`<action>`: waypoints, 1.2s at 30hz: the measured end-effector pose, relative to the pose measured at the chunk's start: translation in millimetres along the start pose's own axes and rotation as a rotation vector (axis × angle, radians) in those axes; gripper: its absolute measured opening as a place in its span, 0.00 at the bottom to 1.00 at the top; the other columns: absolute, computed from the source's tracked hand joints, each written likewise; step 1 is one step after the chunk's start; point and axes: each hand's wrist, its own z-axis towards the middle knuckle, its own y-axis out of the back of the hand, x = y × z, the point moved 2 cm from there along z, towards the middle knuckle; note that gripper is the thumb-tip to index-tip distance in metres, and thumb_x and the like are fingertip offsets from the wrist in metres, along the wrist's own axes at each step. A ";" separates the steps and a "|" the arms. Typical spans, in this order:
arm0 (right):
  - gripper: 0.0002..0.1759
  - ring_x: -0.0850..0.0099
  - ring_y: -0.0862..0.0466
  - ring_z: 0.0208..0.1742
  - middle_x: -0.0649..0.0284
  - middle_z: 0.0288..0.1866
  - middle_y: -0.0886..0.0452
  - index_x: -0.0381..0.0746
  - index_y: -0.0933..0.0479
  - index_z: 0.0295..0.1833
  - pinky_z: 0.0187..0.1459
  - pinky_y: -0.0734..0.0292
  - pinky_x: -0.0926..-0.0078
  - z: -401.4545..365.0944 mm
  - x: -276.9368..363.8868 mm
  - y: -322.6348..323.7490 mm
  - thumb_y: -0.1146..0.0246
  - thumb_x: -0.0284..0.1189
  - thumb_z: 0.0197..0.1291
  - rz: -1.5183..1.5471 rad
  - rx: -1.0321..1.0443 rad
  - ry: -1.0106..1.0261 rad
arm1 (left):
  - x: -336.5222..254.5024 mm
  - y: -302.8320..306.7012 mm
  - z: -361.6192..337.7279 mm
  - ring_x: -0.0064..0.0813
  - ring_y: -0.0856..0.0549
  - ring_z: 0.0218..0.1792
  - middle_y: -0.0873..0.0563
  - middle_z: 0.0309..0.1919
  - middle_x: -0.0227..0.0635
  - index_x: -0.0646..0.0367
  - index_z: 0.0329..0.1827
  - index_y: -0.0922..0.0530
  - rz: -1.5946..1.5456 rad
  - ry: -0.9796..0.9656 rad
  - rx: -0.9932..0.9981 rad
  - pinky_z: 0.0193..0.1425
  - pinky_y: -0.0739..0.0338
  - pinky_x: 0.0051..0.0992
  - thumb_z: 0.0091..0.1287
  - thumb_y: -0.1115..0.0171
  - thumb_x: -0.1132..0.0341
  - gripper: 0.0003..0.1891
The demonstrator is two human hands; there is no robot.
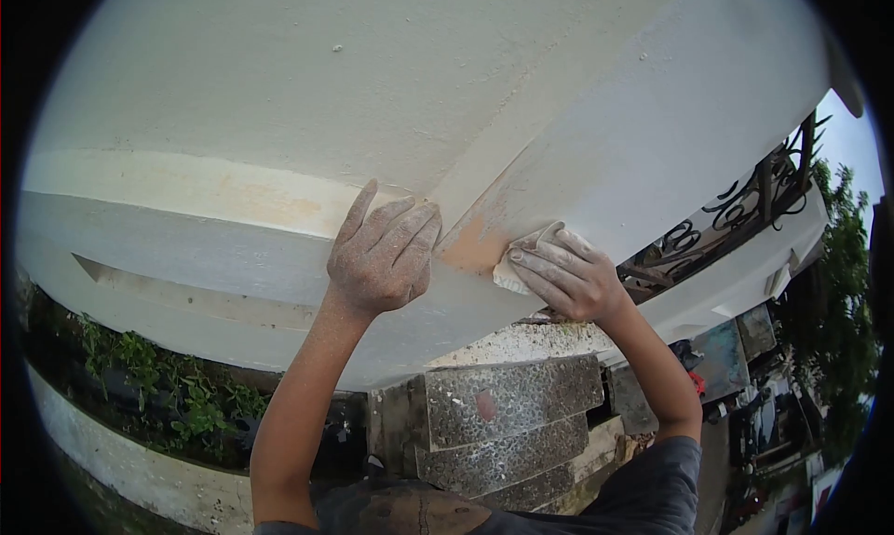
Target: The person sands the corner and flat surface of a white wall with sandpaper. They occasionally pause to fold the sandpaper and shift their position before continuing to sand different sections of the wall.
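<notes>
My right hand (570, 276), dusted white, presses a folded piece of sandpaper (511, 272) against the white painted wall (596, 153). Part of some printed lettering shows on the paper's back. Beside the sandpaper lies a bare tan patch (477, 243) where the paint is gone, at the wall's corner edge. My left hand (384, 256), also coated in dust, rests on the wall's ledge (279, 200) left of that patch. Its fingers are stretched out against the surface, and I see nothing held in it.
Stone-faced steps (512, 400) lie below the wall. Green plants (200, 409) grow in a trough at the lower left. On the right are a black wrought-iron railing (736, 209) and a tree (824, 274). A yellowish worn area (265, 198) marks the ledge.
</notes>
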 end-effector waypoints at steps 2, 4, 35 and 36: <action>0.12 0.66 0.21 0.54 0.64 0.45 0.17 0.41 0.20 0.41 0.59 0.30 0.60 10.9 -25.7 28.0 0.38 0.26 0.47 -0.124 -0.110 -0.077 | 1.9 0.1 0.2 0.26 0.17 0.41 0.15 0.35 0.30 0.54 0.34 0.18 0.008 0.001 -0.005 0.65 0.36 0.44 0.51 0.46 0.70 0.10; 0.13 0.68 0.21 0.53 0.65 0.45 0.18 0.42 0.21 0.43 0.58 0.30 0.61 13.5 -25.9 33.2 0.38 0.28 0.49 -0.112 -0.177 -0.182 | -0.6 -0.3 0.8 0.27 0.17 0.41 0.15 0.35 0.30 0.54 0.34 0.18 0.016 0.012 -0.007 0.65 0.36 0.45 0.50 0.46 0.70 0.10; 0.14 0.61 0.24 0.57 0.56 0.53 0.22 0.39 0.26 0.40 0.59 0.34 0.55 14.6 -1.3 -3.4 0.35 0.32 0.48 0.185 0.116 0.105 | -1.8 3.2 6.4 0.27 0.16 0.35 0.14 0.34 0.31 0.57 0.31 0.19 -0.004 -0.008 -0.029 0.58 0.30 0.38 0.50 0.46 0.74 0.09; 0.13 0.60 0.24 0.57 0.56 0.53 0.22 0.39 0.27 0.40 0.60 0.34 0.55 18.4 -17.6 12.3 0.36 0.31 0.49 0.123 -0.027 0.019 | -2.3 2.4 5.6 0.27 0.16 0.35 0.14 0.34 0.31 0.57 0.31 0.19 -0.004 -0.006 -0.030 0.58 0.30 0.37 0.50 0.47 0.74 0.09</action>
